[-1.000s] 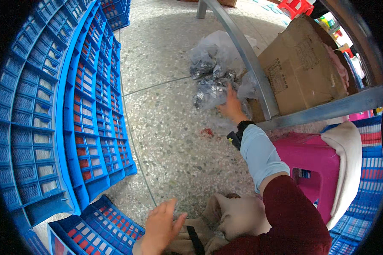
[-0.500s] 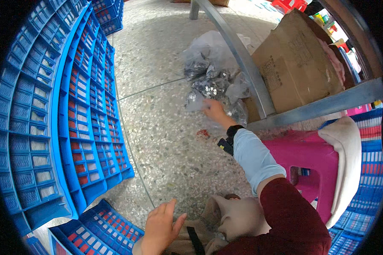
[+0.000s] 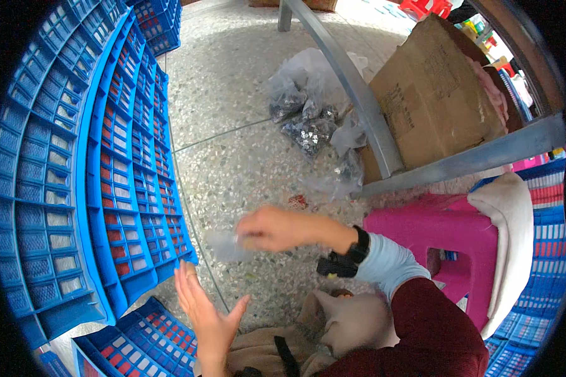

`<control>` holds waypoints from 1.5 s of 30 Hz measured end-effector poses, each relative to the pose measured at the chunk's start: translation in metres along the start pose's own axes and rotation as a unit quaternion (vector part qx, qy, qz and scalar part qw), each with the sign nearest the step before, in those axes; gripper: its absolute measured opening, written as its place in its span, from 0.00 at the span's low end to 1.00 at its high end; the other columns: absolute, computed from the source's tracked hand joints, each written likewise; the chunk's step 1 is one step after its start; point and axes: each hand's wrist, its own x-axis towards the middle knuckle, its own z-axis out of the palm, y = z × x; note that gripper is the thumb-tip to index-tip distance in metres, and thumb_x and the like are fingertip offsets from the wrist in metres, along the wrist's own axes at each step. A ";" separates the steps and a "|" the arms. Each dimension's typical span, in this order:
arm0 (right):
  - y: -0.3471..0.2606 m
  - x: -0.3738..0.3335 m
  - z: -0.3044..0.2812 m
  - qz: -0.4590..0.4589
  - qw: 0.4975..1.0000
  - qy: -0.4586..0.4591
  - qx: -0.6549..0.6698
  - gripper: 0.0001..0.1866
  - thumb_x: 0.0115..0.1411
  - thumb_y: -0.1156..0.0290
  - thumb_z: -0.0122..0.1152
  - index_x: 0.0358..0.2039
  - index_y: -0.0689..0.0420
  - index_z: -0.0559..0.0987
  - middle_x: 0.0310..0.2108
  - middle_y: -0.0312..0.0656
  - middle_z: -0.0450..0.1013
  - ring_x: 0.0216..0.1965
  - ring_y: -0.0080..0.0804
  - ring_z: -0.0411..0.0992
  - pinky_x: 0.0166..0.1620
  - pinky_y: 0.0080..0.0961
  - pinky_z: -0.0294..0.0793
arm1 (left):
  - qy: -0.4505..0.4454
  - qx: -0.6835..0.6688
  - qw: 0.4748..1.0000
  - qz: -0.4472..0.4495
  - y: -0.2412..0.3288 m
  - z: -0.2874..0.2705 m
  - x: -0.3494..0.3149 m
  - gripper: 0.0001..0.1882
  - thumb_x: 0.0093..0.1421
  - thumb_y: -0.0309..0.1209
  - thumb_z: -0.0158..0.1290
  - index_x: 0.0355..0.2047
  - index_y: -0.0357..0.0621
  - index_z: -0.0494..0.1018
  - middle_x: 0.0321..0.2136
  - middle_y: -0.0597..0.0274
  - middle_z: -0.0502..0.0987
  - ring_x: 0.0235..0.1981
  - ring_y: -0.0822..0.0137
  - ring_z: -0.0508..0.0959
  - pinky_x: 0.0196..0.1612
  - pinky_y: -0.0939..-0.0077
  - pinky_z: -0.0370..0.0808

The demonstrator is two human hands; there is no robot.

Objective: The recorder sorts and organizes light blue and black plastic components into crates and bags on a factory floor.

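Note:
My right hand is closed around a small clear plastic bag, smeared by motion; whatever is inside it cannot be made out. Below and to the left, my left hand is held up with its fingers stretched out and thumb apart, holding nothing. It is nearest to the lower corner of the stacked blue crates. Farther off on the speckled floor lies a heap of clear plastic bags, several of them filled with small dark, shiny silvery pieces.
A magenta plastic stool with a pale cloth stands at right. Behind it, a grey metal frame crosses before a cardboard box. Another blue crate sits at lower left. Small red bits lie on the floor.
My right hand has come back from the heap toward my left hand, bringing a clear plastic bag. My left hand has moved up and left, fingers spreading.

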 end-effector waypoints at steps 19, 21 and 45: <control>0.294 -0.048 -0.134 0.471 0.582 0.605 -0.269 0.26 0.42 0.59 0.61 0.38 0.62 0.68 0.45 0.57 0.60 0.44 0.45 0.62 0.43 0.36 0.63 | 0.010 -0.216 0.966 -0.145 -0.009 -0.001 -0.044 0.06 0.55 0.25 0.41 0.31 0.36 0.66 0.33 0.54 0.70 0.39 0.64 0.69 0.45 0.73 0.62; 0.319 -0.065 -0.135 0.468 0.593 0.607 -0.246 0.27 0.43 0.59 0.60 0.39 0.63 0.67 0.46 0.58 0.59 0.44 0.46 0.62 0.42 0.36 0.63 | 0.015 -0.220 0.960 -0.174 -0.003 -0.001 -0.043 0.06 0.55 0.25 0.41 0.30 0.36 0.66 0.34 0.53 0.70 0.39 0.63 0.69 0.46 0.72 0.61; 0.267 -0.076 -0.080 0.476 0.625 0.568 0.246 0.19 0.43 0.65 0.63 0.29 0.64 0.67 0.18 0.38 0.61 0.16 0.27 0.59 0.16 0.27 0.57 | 0.009 -0.280 0.945 -0.169 0.008 -0.012 -0.063 0.05 0.55 0.27 0.41 0.29 0.38 0.65 0.34 0.51 0.70 0.39 0.62 0.68 0.46 0.70 0.61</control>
